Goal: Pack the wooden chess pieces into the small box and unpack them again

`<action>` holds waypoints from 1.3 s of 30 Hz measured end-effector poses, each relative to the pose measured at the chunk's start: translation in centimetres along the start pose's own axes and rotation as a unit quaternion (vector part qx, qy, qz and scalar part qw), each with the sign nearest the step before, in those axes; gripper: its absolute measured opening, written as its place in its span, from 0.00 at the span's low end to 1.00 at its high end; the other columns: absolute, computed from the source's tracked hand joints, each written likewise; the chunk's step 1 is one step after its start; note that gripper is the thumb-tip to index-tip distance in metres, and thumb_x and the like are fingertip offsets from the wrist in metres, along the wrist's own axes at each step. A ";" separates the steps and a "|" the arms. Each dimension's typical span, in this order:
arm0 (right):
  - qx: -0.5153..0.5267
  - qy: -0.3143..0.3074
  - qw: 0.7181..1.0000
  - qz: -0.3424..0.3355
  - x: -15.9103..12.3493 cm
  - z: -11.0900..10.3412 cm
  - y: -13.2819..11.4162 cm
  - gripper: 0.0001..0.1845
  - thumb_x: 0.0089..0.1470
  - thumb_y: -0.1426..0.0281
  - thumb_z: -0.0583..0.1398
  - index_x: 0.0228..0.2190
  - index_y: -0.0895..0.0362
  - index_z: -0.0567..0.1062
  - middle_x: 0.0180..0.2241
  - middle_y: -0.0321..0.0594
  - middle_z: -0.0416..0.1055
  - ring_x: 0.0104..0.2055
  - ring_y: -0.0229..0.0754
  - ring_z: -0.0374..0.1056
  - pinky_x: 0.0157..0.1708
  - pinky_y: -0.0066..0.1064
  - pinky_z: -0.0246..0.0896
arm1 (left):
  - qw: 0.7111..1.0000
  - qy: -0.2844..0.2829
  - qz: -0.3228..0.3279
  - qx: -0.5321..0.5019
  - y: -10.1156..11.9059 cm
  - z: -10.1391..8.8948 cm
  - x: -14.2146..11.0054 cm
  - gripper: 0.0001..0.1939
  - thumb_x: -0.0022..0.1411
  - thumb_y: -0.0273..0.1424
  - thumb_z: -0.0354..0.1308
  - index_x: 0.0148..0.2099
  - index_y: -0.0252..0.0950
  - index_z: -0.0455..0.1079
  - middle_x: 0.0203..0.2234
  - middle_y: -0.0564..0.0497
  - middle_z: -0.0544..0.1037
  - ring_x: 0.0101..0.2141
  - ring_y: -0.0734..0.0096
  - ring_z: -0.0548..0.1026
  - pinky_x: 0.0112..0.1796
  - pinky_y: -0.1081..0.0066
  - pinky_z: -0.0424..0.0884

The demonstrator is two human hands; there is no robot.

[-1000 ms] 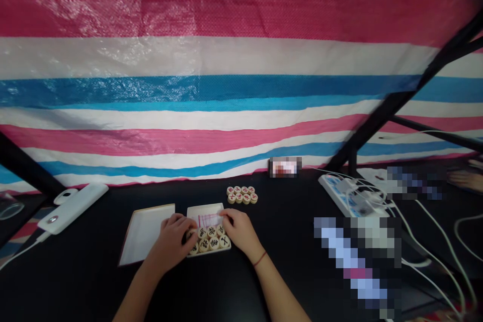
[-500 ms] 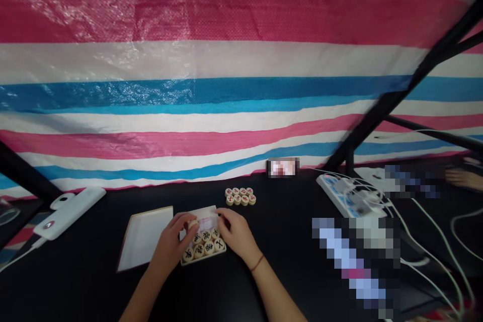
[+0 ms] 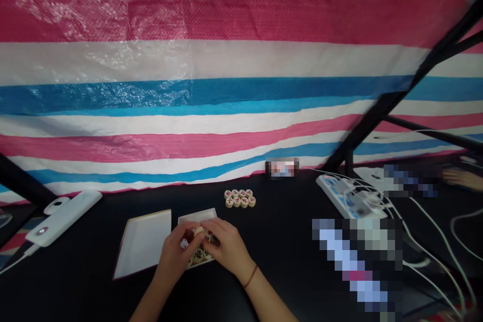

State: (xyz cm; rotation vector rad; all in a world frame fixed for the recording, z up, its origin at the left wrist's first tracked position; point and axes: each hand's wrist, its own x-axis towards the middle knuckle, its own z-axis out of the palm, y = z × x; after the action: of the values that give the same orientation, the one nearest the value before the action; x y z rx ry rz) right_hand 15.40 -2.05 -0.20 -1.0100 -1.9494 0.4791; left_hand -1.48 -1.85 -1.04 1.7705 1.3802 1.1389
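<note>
My left hand [image 3: 178,249] is closed in a pinch over the small white box [image 3: 196,215], with a pale round Chinese chess piece [image 3: 198,231] at its fingertips. My right hand [image 3: 226,244] meets it there, its fingers bent and closed around the same spot; they partly hide what they grip. Beneath my hands, black-marked chess pieces [image 3: 198,255] lie in the front part of the box. Just beyond the box, several red-marked chess pieces [image 3: 240,198] stand in two short rows on the black table [image 3: 287,241].
The open box lid [image 3: 145,244] lies left of the box. A white device with a cable [image 3: 64,219] is at far left. A pixelated phone-like object [image 3: 282,167] leans at the back. On the right are a power strip [image 3: 334,193], white cables and another person's hand [image 3: 462,177].
My right hand has left the box's right edge and moved left over the box to my left hand. More of the pieces inside are now covered.
</note>
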 end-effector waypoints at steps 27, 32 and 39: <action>-0.083 0.076 0.979 0.167 -0.3 -3.0 4.2 0.11 0.55 0.69 0.55 0.38 0.57 0.75 0.33 0.41 0.73 0.30 0.40 0.67 0.31 0.30 0.63 | 0.992 0.030 0.062 0.110 -0.6 -0.9 0.0 0.15 0.64 0.40 0.53 0.48 0.40 0.71 0.29 0.52 0.77 0.24 0.72 0.73 0.29 0.72 0.73; 0.042 0.021 0.994 0.102 0.0 -1.0 0.6 0.09 0.55 0.69 0.57 0.36 0.56 0.76 0.29 0.37 0.72 0.26 0.36 0.64 0.28 0.26 0.62 | 0.971 -0.013 0.181 0.156 -0.9 0.0 -0.4 0.14 0.65 0.36 0.53 0.50 0.41 0.71 0.33 0.49 0.78 0.32 0.68 0.76 0.37 0.69 0.75; 0.080 0.014 0.992 0.100 -0.3 0.7 -0.9 0.13 0.47 0.73 0.62 0.38 0.56 0.75 0.31 0.36 0.74 0.29 0.37 0.66 0.33 0.27 0.64 | 0.954 -0.049 0.228 0.189 -2.5 0.4 -0.6 0.22 0.66 0.29 0.50 0.62 0.42 0.60 0.39 0.47 0.77 0.40 0.64 0.76 0.42 0.65 0.75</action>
State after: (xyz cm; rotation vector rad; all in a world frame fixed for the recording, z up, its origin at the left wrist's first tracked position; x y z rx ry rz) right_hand 14.51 -2.76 -0.11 -1.1062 -1.7613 0.7177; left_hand -2.30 -1.72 -3.50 2.4813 1.2209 1.0358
